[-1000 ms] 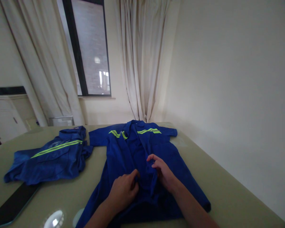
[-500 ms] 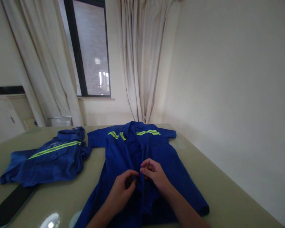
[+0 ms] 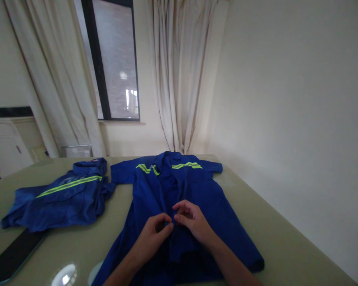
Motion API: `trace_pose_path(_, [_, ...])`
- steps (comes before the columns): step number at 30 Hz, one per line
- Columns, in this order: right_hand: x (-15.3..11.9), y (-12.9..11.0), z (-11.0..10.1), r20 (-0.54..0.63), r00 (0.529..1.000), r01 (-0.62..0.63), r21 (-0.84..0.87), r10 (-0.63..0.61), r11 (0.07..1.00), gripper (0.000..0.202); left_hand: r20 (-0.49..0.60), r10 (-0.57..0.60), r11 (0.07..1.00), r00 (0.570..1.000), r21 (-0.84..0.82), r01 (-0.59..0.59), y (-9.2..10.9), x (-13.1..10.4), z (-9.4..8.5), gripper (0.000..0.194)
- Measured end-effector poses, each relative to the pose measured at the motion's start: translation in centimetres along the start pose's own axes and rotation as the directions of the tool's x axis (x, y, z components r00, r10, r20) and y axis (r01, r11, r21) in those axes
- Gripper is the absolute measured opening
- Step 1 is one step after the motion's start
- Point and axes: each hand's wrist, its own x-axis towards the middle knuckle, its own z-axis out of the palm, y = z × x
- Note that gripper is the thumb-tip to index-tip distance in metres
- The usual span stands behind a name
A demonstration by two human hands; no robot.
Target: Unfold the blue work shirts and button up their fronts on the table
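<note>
A blue short-sleeved shirt (image 3: pixel 209 202) with yellow-green and grey stripes across its chest lies spread on the table, collar at the far end, its front open at the top. Over the lower front opening, my left hand (image 3: pixel 153 234) pinches the shirt's edge between thumb and fingertips. Close by on the right, my right hand (image 3: pixel 193 220) has its fingers curled at the other side of the opening; a small gap shows between thumb and index finger, and its lower fingers touch the cloth. No button can be made out.
Another blue striped shirt (image 3: pixel 65 202) lies bunched on the left of the table (image 3: pixel 286 246), partly over a dark flat object (image 3: pixel 14 258). Beyond the table are curtains (image 3: pixel 181 79), a window and a white cabinet (image 3: pixel 6 147). A wall runs along the right.
My right hand has shifted slightly left, closer to my left hand. The cloth edge between them has moved a little left, and the lower front has changed its folds.
</note>
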Motion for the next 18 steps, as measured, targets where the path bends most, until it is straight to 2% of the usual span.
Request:
trace_pose_path(5, [0.19, 0.07, -0.06, -0.024, 1.0, -0.016, 0.037, 0.017, 0.999, 0.042, 0.064, -0.006, 0.993, 0.998, -0.121, 0.014, -0.21, 0.25, -0.25, 0.041])
trace_pose_path(12, [0.21, 0.27, 0.58, -0.073, 0.997, -0.011, 0.108, 0.019, 0.994, 0.04, 0.053, -0.026, 0.977, 0.998, -0.212, 0.036, 0.18, 0.39, -0.27, 0.045])
trace_pose_path(18, [0.21, 0.6, 0.59, -0.072, 0.997, -0.005, 0.092, 0.012, 0.996, 0.034, 0.063, -0.047, 0.955, 0.997, -0.291, 0.063, 0.07, 0.45, -0.35, 0.041])
